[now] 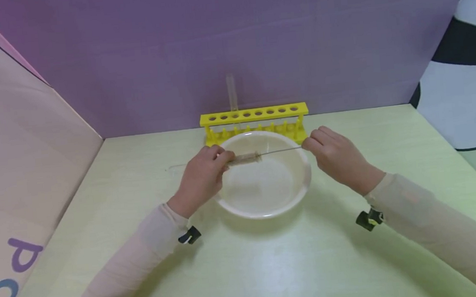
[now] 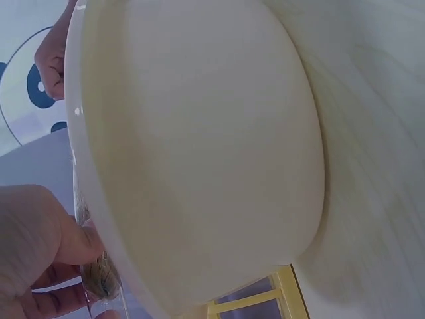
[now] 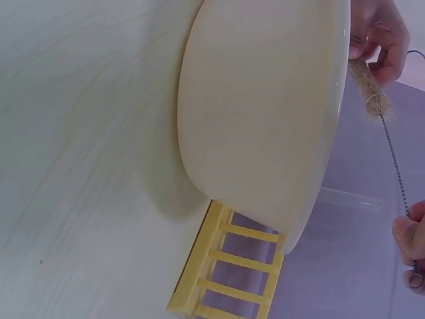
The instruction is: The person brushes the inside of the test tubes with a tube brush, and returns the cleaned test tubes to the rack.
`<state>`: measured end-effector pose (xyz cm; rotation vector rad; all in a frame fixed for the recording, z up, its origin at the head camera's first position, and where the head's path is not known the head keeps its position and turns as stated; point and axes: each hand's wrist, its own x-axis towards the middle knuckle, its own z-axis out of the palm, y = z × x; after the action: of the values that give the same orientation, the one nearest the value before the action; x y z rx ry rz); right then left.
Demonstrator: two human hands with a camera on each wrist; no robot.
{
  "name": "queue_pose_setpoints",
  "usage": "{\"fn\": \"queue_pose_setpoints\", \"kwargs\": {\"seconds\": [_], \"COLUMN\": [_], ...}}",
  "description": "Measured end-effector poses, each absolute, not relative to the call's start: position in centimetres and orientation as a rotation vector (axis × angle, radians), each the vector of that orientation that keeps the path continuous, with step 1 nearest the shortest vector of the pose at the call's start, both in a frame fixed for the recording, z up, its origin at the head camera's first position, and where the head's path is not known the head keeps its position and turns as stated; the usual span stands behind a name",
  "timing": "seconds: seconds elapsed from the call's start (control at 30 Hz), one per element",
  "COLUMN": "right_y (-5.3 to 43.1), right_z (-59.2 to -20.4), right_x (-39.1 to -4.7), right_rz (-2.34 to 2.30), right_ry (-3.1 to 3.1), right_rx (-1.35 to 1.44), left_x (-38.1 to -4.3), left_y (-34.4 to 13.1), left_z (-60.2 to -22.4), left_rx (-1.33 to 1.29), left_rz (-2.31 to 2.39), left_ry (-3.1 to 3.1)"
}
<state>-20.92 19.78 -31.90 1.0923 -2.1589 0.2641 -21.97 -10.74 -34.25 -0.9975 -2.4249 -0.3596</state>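
Observation:
Over the white basin, my left hand grips a clear glass test tube, whose far end pokes out faintly left of the hand. A test tube brush lies along the tube, its tan bristles partly inside the glass. Its bristle end shows at the tube's mouth on the right. My right hand pinches the brush's twisted wire handle near the looped end. Tube and brush lie nearly level, in line between the two hands. My left fingers hide part of the tube.
Behind the basin stands a yellow test tube rack with a row of holes. Another clear test tube stands upright in it on the left. A purple backdrop rises at the table's back edge, with printed panels at both sides.

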Motion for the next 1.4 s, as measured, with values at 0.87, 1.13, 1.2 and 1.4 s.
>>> {"fn": "queue_pose_setpoints", "kwargs": {"seconds": [0.87,1.13,1.2,1.4], "right_y": [18.7,18.5,18.4,18.4], "right_z": [-30.7,-29.9,-29.8,-29.3], "right_x": [-20.3,-20.3,-20.3,-20.6], "right_rz": [0.324,0.429,0.445,0.471], "right_ry": [-2.420,-2.562,-2.608,-2.746], "right_rx": [0.975,0.941,0.933,0.905], "left_x": [-21.4,-21.4,-21.3,-21.3], "left_y": [-9.9,-9.7,-9.6,-9.3], "left_z": [-34.7,-34.8,-34.8,-35.0], "left_rx": [-0.947,-0.954,-0.959,-0.967], "left_rz": [-0.239,-0.230,-0.229,-0.212], "left_ry": [-2.261,-2.247,-2.243,-2.212]}}
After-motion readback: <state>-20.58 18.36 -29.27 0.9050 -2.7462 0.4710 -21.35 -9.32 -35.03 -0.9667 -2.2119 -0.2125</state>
